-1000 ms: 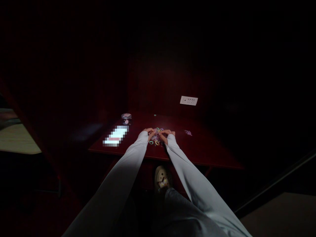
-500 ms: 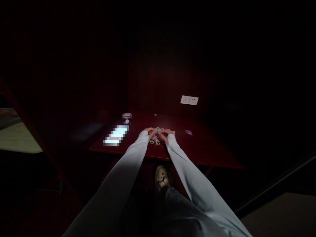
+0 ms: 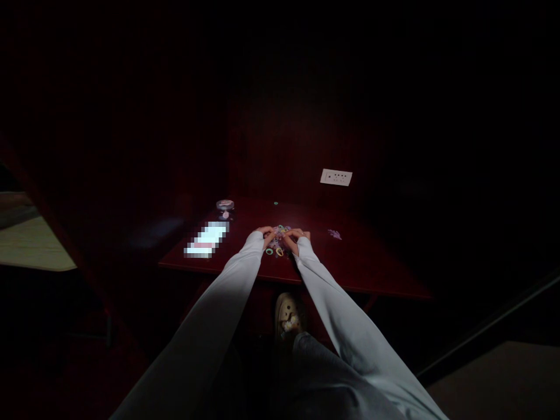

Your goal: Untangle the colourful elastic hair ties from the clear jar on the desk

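A pile of small coloured loops (image 3: pixel 276 244), which look like hair ties, lies on the dark red table (image 3: pixel 245 265) between my hands. A green loop (image 3: pixel 269 251) and a yellow loop (image 3: pixel 279 252) rest at its near side. My left hand (image 3: pixel 265 231) is at the pile's left with its fingers bent together. From the right, my right hand (image 3: pixel 298 235) reaches over the pile, thumb and fingers pinched close to the left fingertips. Whatever the fingertips hold is too small and dim to name. A small purple heap (image 3: pixel 335 234) sits apart, right of my right hand.
A clear round jar (image 3: pixel 225 209) stands at the back left, behind a bright blurred-out screen (image 3: pixel 206 239). One green ring (image 3: pixel 275 203) lies near the back wall. A white socket plate (image 3: pixel 336 177) is on that wall. Below the table edge a beige clog (image 3: pixel 287 312) shows.
Hardly anything differs. Both hands stay over the pile with only slight finger movement, and the view has shifted a little.
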Demonstrator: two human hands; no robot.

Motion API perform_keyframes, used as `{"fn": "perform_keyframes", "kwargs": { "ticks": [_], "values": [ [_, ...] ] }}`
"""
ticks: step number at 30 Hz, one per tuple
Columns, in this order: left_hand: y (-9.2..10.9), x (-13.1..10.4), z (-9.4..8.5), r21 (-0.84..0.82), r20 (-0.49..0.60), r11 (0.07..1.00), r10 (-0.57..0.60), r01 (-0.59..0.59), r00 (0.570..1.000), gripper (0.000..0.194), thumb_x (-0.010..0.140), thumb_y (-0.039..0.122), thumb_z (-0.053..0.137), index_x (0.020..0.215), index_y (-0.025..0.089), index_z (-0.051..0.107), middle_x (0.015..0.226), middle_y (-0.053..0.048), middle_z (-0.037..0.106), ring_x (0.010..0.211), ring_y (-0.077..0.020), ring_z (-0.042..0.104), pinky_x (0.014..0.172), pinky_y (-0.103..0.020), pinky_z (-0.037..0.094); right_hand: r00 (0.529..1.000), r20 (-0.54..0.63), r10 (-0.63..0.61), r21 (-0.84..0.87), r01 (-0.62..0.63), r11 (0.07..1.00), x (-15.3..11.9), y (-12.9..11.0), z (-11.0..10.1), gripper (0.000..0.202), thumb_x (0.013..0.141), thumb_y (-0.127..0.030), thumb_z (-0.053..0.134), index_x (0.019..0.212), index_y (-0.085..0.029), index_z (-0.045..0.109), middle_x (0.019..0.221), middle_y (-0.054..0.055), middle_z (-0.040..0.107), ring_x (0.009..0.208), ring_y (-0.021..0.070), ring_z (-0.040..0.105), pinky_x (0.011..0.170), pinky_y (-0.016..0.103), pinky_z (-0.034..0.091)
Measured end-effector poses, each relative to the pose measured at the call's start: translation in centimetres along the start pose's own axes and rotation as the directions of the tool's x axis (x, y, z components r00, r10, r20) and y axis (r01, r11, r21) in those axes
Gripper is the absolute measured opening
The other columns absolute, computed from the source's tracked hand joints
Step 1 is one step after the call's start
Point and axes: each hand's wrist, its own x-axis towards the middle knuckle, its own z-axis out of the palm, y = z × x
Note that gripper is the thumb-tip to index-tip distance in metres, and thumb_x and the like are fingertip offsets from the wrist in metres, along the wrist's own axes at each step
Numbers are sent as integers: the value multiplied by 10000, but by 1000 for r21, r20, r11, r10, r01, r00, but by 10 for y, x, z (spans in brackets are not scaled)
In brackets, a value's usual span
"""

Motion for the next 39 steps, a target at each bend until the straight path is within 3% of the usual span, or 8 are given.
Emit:
{"fn": "perform_keyframes", "kwargs": {
  "ticks": [5,14,19,34,39],
  "values": [
    [2,-1,-1,5,21,999,-33,33,999,217,872,276,679,679,179,699,584,34,549,606,-132,487,615,-240,373,1000,2,4,-3,-4,1000,-4,-5,-3,333,919,-546,679,743,-272,752,992,66,751,1093,278,565,1012,437,422],
    [4,0,-1,-70,31,994,-82,85,996,192,803,275,742,658,176,666,557,59,493,579,-117,452,583,-231,353,1000,6,6,-6,-6,1000,-7,-12,-5,321,946,-486,648,734,-265,747,999,67,750,1092,274,553,1019,426,403],
    [5,0,1,-114,21,989,-90,92,996,195,795,275,754,655,173,665,554,64,487,562,-105,434,555,-220,337,1000,-9,-4,0,4,1000,-5,-9,-4,344,928,-530,670,715,-270,742,961,67,746,1058,280,557,986,429,429],
    [8,-1,-2,-94,39,989,-115,118,993,173,785,219,742,646,173,651,553,63,501,568,-108,446,568,-227,343,1000,-11,1,-7,-1,1000,-5,-8,-5,331,937,-530,662,772,-261,761,980,71,742,1077,273,556,992,410,426],
    [8,-1,-2,-117,49,987,-107,112,993,186,786,270,733,646,178,652,544,59,493,565,-111,444,550,-226,343,1000,-20,-20,-5,20,1000,-5,-7,-4,344,938,-535,651,750,-267,753,961,68,741,1069,276,560,989,424,427]
  ]
}}
